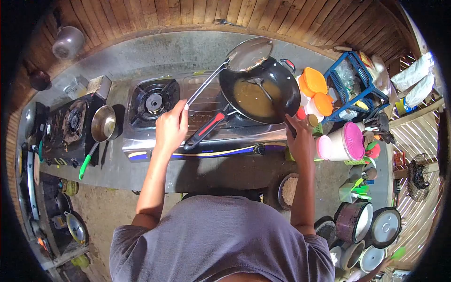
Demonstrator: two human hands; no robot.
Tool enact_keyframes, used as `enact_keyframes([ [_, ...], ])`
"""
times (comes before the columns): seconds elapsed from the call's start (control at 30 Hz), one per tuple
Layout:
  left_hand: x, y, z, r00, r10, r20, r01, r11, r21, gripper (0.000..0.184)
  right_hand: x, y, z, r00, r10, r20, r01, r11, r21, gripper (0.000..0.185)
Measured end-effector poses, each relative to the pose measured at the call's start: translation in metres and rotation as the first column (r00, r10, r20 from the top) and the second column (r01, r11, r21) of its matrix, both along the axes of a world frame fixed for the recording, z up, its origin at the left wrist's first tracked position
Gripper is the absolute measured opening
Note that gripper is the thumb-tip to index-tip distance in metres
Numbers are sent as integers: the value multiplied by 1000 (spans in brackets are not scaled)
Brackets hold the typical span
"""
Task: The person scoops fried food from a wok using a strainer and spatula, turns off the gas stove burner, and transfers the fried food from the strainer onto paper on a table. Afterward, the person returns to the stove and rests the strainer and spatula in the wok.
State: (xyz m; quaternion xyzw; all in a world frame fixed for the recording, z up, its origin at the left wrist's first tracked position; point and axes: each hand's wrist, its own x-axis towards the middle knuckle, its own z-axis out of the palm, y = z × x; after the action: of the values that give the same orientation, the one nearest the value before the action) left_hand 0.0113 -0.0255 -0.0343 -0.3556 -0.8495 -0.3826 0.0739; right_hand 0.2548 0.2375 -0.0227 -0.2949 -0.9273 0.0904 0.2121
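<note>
- Counter (pixel 124 173), grey, runs below a slatted wooden wall (pixel 164 11); a silver stove (pixel 235 145) sits on it, a smaller dark stove (pixel 56 138) farther left.
- Orange-lidded tubs (pixel 315 81) and a blue rack (pixel 371 89) stand right of the wok (pixel 292 94), which rests over the silver stove's right burner, brown liquid (pixel 253 105) and a ladle (pixel 257 81) inside.
- Left hand (pixel 171 126): fingers closed round the strainer's handle; strainer (pixel 249 55) above the wok's far rim.
- Right hand (pixel 301 137): fingers curled by the near-right rim; cannot tell whether they grip the ladle.
</note>
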Motion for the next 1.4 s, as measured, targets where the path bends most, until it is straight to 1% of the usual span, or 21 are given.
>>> enact_keyframes([
  [0.03,0,0,-1,1000,6,-7,-6,1000,-2,19,5,-1,-1,1000,18,-5,-18,1000,-2,42],
  [0.13,-3,0,-4,999,22,-23,-23,1000,-11,18,18,-13,12,996,-44,81,52,993,-104,45],
  [0.23,-5,0,-5,999,36,-22,-37,999,-18,17,34,-24,27,993,-63,102,78,987,-143,46],
  [0.33,-3,2,-5,999,34,-17,-34,999,-12,16,48,-32,42,982,-89,168,114,983,-142,44],
  [0.43,-3,4,-8,999,15,-43,-15,1000,0,16,61,-36,59,978,-69,197,103,981,-165,46],
  [0.53,0,5,-7,999,15,-29,-16,999,-32,16,75,-40,69,972,-111,209,147,975,-168,45],
  [0.67,0,6,-6,999,2,-39,-3,1000,-31,16,92,-44,84,963,-134,235,162,981,-103,43],
  [0.77,0,4,-6,999,12,-30,-14,999,-48,16,99,-48,94,943,-185,276,231,962,-143,45],
  [0.87,-2,5,-7,999,19,-39,-21,999,-46,16,99,-45,90,955,-171,242,215,961,-172,46],
  [0.97,-1,5,-7,999,15,-45,-17,999,-45,17,90,-44,79,949,-197,248,248,949,-193,46],
  [1.07,-3,6,-12,996,-11,-92,9,1000,-13,18,82,-31,55,974,-151,167,180,968,-175,47],
  [1.1,-3,7,-11,997,-9,-74,7,1000,-24,18,75,-27,54,970,-148,191,186,962,-199,47],
  [1.2,-4,9,-12,996,-10,-85,3,996,-84,18,65,-13,33,998,-54,39,58,991,-123,47],
  [1.23,-5,9,-14,992,-27,-120,19,998,-67,18,60,-12,33,996,-71,60,78,988,-133,47],
  [1.3,-4,10,-14,992,-43,-119,34,996,-84,18,48,-12,33,990,-98,102,112,982,-150,46],
  [1.4,-3,9,-14,989,-56,-135,40,992,-116,19,37,-2,23,995,-78,66,85,990,-113,46],
])
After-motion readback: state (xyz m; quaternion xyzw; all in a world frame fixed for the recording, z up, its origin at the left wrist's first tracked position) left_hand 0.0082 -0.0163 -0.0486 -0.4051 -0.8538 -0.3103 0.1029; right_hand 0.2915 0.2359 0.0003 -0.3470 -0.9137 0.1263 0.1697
